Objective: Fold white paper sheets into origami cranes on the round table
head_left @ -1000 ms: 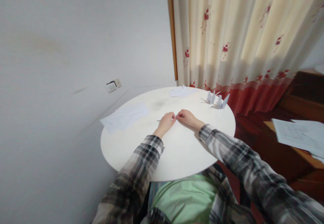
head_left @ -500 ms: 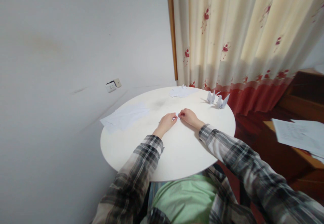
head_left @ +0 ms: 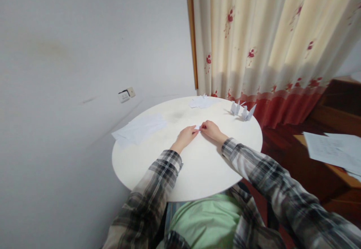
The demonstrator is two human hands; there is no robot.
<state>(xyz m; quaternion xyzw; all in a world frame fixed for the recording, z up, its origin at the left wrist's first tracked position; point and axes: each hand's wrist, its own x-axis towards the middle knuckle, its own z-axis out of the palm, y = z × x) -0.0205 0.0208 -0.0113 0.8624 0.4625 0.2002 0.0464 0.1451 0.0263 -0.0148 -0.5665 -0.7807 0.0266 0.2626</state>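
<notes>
Close together over the middle of the white round table (head_left: 194, 174), both my hands pinch one small piece of folded white paper (head_left: 197, 127). My left hand (head_left: 186, 136) is closed on its left side, thumb and fingertips together. On the other side my right hand (head_left: 211, 129) grips the paper's edge between thumb and finger. Most of the paper is hidden behind the fingers, so its exact folds cannot be made out.
Folded paper cranes (head_left: 245, 113) stand near the table's right rim. White paper sheets (head_left: 141, 128) lie at the left, and more paper pieces (head_left: 200, 101) at the back. A wall socket (head_left: 123, 97) and a flowered curtain (head_left: 254, 46) are beyond. Printed sheets (head_left: 332, 149) rest on furniture at right.
My left fingertips have shifted slightly right and closed up, nearer to my right fingertips on the paper. The right hand has barely moved.
</notes>
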